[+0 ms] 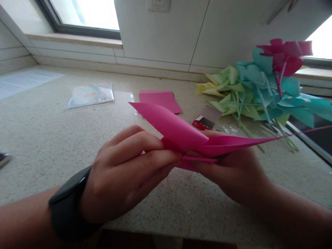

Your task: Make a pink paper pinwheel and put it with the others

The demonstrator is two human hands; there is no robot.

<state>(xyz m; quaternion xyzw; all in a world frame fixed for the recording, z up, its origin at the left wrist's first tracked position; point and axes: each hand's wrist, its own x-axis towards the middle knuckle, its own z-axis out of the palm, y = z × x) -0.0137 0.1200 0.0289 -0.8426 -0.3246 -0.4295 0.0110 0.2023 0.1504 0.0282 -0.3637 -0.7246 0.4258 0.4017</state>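
Observation:
Between my two hands is a pink paper pinwheel [178,128], its pointed blades curled up to the left and stretched out to the right. My left hand [129,166] pinches it near the centre, thumb and fingers pressed on the paper. From the other side my right hand [233,169] grips the folds, with the thumb below and fingers partly hidden behind the pink paper. A short pink strip, perhaps an edge or stick, lies between the thumbs. Whatever sits at the very centre is covered by the fingertips.
Pink paper squares [159,100] lie behind my hands, beside an open small red box [206,118]. Finished paper pinwheels [243,86] on sticks are heaped at right, near a dark hob [311,135]. A plastic packet [90,95] and printed sheet [28,81] rest at left.

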